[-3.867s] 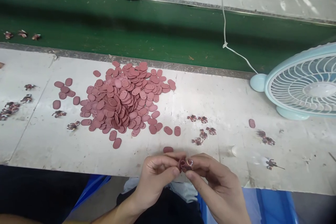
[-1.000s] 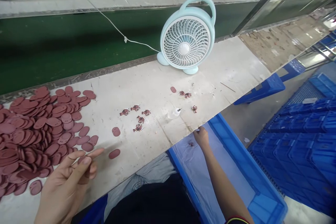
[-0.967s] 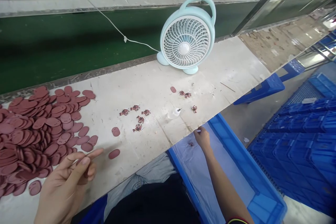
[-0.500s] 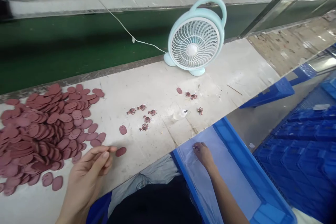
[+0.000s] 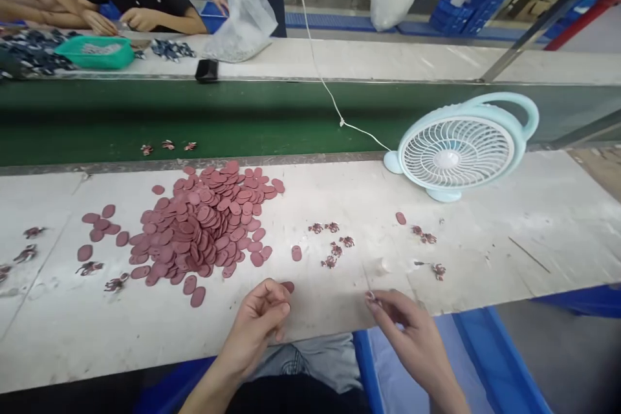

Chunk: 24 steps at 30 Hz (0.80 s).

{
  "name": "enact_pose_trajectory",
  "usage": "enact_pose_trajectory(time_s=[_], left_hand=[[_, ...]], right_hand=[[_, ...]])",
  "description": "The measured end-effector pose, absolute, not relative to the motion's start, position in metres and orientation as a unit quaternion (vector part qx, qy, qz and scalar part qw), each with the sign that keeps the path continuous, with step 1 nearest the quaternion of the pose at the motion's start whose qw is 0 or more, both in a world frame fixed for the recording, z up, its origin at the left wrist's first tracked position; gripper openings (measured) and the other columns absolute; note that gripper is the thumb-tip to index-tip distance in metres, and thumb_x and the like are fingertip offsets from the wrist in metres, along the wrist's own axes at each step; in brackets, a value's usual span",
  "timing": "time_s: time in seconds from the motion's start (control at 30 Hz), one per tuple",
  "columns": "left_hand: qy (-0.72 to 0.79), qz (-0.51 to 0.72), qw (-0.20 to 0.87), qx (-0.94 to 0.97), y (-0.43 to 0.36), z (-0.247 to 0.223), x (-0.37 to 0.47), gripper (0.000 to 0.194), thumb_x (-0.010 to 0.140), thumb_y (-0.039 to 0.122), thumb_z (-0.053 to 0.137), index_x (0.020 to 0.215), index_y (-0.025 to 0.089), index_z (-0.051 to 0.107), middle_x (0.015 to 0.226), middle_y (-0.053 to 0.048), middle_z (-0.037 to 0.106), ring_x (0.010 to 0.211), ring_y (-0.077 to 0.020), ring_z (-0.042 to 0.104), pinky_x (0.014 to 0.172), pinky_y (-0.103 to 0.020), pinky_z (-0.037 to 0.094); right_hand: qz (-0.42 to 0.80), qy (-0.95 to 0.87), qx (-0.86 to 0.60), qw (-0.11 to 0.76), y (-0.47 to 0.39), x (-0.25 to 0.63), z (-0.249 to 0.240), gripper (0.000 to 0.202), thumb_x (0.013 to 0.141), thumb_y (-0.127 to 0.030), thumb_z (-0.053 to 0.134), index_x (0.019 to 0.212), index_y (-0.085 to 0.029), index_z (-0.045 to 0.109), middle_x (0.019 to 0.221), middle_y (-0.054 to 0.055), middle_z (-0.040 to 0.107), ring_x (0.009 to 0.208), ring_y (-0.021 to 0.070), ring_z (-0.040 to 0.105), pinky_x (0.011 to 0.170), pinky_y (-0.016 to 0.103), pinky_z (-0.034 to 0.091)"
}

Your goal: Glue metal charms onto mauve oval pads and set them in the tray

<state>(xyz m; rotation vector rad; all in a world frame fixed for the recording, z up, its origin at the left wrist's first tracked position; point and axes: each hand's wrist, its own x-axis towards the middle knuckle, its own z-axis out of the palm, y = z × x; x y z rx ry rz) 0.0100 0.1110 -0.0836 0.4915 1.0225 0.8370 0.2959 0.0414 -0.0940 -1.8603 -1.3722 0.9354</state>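
Observation:
My left hand (image 5: pixel 259 318) hovers at the table's front with its fingers curled together; whatever lies between them is hidden. A flat reddish oval piece (image 5: pixel 288 286) shows just behind its fingertips. My right hand (image 5: pixel 410 331) pinches a small pale-and-brown piece (image 5: pixel 372 298) between thumb and fingers, over the front edge of the table. Another oval piece (image 5: pixel 296 253) lies behind my left hand. Several small brown-and-white leggy pieces (image 5: pixel 332 244) are grouped between the two hands, farther back. Left of them spreads a large heap of reddish ovals (image 5: pixel 194 233).
A light-blue fan (image 5: pixel 446 158) stands at the back right, its white cord running up. A small clear bottle (image 5: pixel 381 266) sits near my right hand. Below the edge is a blue bin (image 5: pixel 504 352) lined with plastic. Across the green belt (image 5: pixel 218 119), co-workers (image 5: pixel 160 0) sit.
My right hand has come up out of the blue bin to the table edge, with the small piece in its fingers. My left hand stays curled beside the oval. The view has swung left and up.

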Motion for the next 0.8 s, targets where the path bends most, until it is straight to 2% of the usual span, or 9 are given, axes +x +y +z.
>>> enact_pose_trajectory(time_s=[0.07,0.17,0.23,0.33,0.5,0.6,0.67,0.7,0.8], left_hand=[[0.454,0.383,0.777,0.208,0.111,-0.083,0.01,0.028,0.069,0.025,0.087,0.072,0.02,0.059,0.081,0.003,0.059,0.048,-0.0031,0.037,0.042,-0.017,0.035],[0.44,0.386,0.786,0.2,0.112,-0.084,-0.001,0.021,0.072,0.024,0.086,0.075,0.02,0.066,0.099,-0.004,0.071,0.052,-0.0039,0.045,0.051,-0.019,0.042],[0.431,0.39,0.79,0.193,0.111,-0.088,-0.012,0.017,0.075,0.028,0.084,0.086,0.021,0.074,0.115,-0.011,0.074,0.061,-0.0079,0.056,0.06,-0.022,0.048],[0.415,0.403,0.793,0.191,0.108,-0.093,-0.023,0.032,0.077,0.033,0.083,0.107,0.023,0.078,0.124,-0.016,0.074,0.078,-0.0152,0.065,0.069,-0.026,0.051],[0.471,0.472,0.692,0.277,0.117,-0.074,-0.038,0.033,0.079,0.047,0.08,0.106,0.027,0.077,0.107,-0.011,0.079,0.082,-0.0233,0.072,0.069,-0.036,0.057],[0.509,0.545,0.597,0.296,0.126,-0.044,-0.072,0.028,0.092,0.041,0.068,0.117,0.028,0.067,0.113,-0.008,0.073,0.098,-0.0246,0.069,0.077,-0.041,0.059],[0.525,0.596,0.536,0.287,0.131,-0.024,-0.107,0.027,0.096,0.035,0.063,0.121,0.023,0.063,0.117,-0.01,0.07,0.098,-0.0228,0.068,0.076,-0.04,0.059],[0.53,0.623,0.499,0.286,0.133,-0.014,-0.127,0.032,0.101,0.029,0.056,0.126,0.009,0.055,0.118,-0.013,0.067,0.096,-0.0188,0.068,0.075,-0.042,0.055],[0.556,0.688,0.383,0.269,0.138,0.012,-0.191,0.023,0.083,0.03,0.072,0.106,0.034,0.07,0.079,0.001,0.067,0.086,-0.0289,0.073,0.053,-0.035,0.056]], right_hand=[[0.338,-0.524,-0.721,0.304,0.075,0.279,-0.091,0.032,0.093,-0.05,0.062,0.108,-0.024,0.073,0.081,0.003,0.071,0.071,0.0201,0.065,0.063,0.03,0.052],[0.317,-0.514,-0.738,0.3,0.094,0.273,-0.095,0.04,0.092,-0.053,0.061,0.117,-0.023,0.069,0.072,0.0,0.065,0.063,0.0182,0.061,0.06,0.03,0.05],[0.328,-0.486,-0.745,0.317,0.09,0.275,-0.096,0.042,0.09,-0.055,0.063,0.117,-0.023,0.069,0.07,0.0,0.064,0.06,0.0182,0.061,0.055,0.029,0.05],[0.365,-0.46,-0.728,0.354,0.086,0.27,-0.09,0.04,0.084,-0.056,0.069,0.11,-0.026,0.072,0.068,0.0,0.064,0.056,0.019,0.061,0.049,0.028,0.05],[0.434,-0.579,-0.609,0.326,0.158,0.206,-0.052,0.036,0.087,-0.055,0.066,0.107,-0.025,0.071,0.074,0.003,0.07,0.062,0.0202,0.065,0.055,0.029,0.054],[0.396,-0.705,-0.528,0.26,0.25,0.135,-0.025,0.033,0.096,-0.049,0.056,0.11,-0.022,0.069,0.084,0.004,0.073,0.075,0.0199,0.069,0.072,0.031,0.058],[0.371,-0.745,-0.502,0.235,0.321,0.085,-0.017,0.024,0.094,-0.04,0.062,0.106,-0.022,0.071,0.097,0.004,0.074,0.087,0.0197,0.069,0.084,0.033,0.057],[0.356,-0.755,-0.503,0.222,0.356,0.062,-0.016,0.022,0.093,-0.037,0.065,0.106,-0.021,0.07,0.1,0.005,0.073,0.09,0.0201,0.068,0.088,0.035,0.056],[0.317,-0.758,-0.543,0.174,0.444,0.009,-0.02,0.029,0.096,-0.036,0.065,0.117,-0.017,0.065,0.116,0.008,0.068,0.1,0.0217,0.067,0.089,0.043,0.056]])
